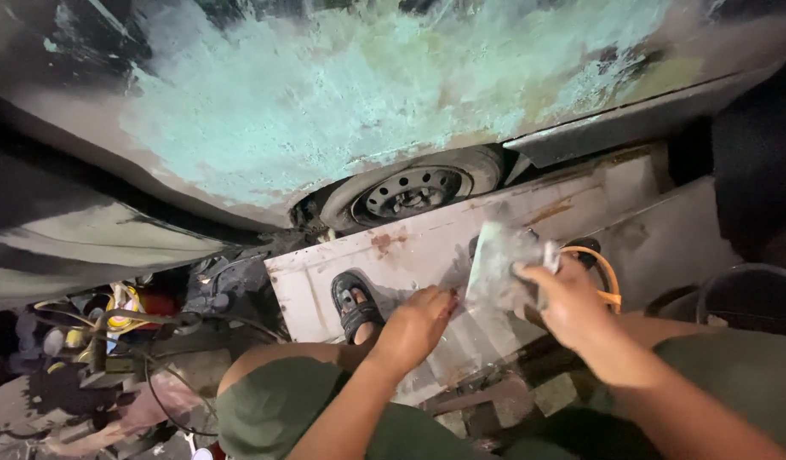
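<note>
The person squats beside a car body [342, 102] that is rubbed down to pale green and grey patches. A wheel [414, 192] shows under it. The right hand [567, 302] is closed around a crumpled grey sheet [499, 264], maybe sandpaper or a cloth, though it is too blurry to be sure. The sheet is up in the air, just above a flat white panel [427, 247] that lies on the ground. The left hand [414, 324] is close to the sheet, with its fingers curled in; I cannot tell if it holds anything. A foot in a black sandal [356, 307] rests on the panel. An orange hose [610, 277] curls behind the right hand. Tools [120, 324] and wires lie in a heap off to the left. It looks like the sheet is being made ready, folded or smoothed. Both hands would need to grip it so it sits flat and firm.
</note>
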